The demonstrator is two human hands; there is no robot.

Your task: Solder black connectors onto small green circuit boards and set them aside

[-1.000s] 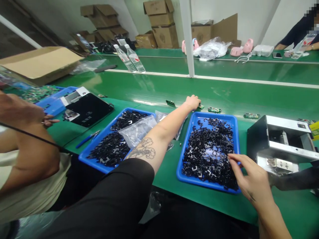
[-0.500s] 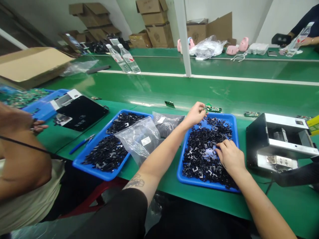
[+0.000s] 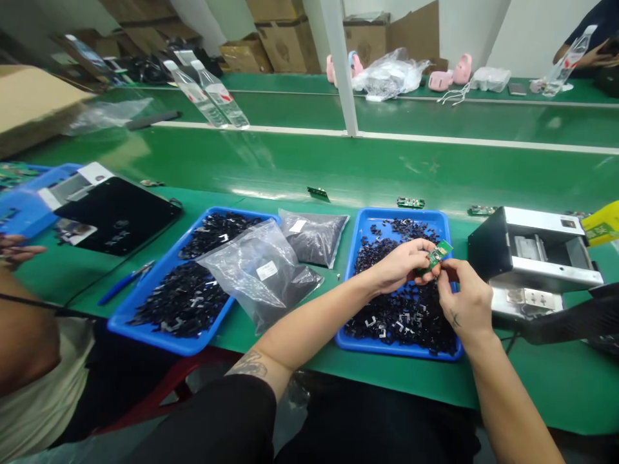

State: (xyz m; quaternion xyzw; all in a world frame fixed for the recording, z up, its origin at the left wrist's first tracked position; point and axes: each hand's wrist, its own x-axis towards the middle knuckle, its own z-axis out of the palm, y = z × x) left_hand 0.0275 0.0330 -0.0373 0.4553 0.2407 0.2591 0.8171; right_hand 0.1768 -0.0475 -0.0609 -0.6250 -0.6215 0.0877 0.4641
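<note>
My left hand (image 3: pixel 411 263) grips a small green circuit board (image 3: pixel 440 252) with mounted components, held tilted above the right-hand blue tray (image 3: pixel 342 341). Against the board's near edge, the thumb and forefinger of my right hand (image 3: pixel 465 293) are pinched together; whatever sits between them is too small and hidden to tell. Below both hands the tray holds a thick layer of small black parts (image 3: pixel 387 322), with some shiny bent pieces among them.
Left of my arm lie two clear bags (image 3: pixel 316 233) (image 3: pixel 264 270) of black parts and a second blue tray (image 3: pixel 178 348). Blue-handled pliers (image 3: pixel 118 287) lie beyond it. A black-and-silver machine (image 3: pixel 532 251) stands right. More boards (image 3: pixel 411 202) sit along the green belt. A co-worker's hand (image 3: pixel 19 251) shows left.
My left hand has brought a circuit board from the belt edge back over the tray. My right hand has risen from the black parts to meet it. The view has shifted slightly.
</note>
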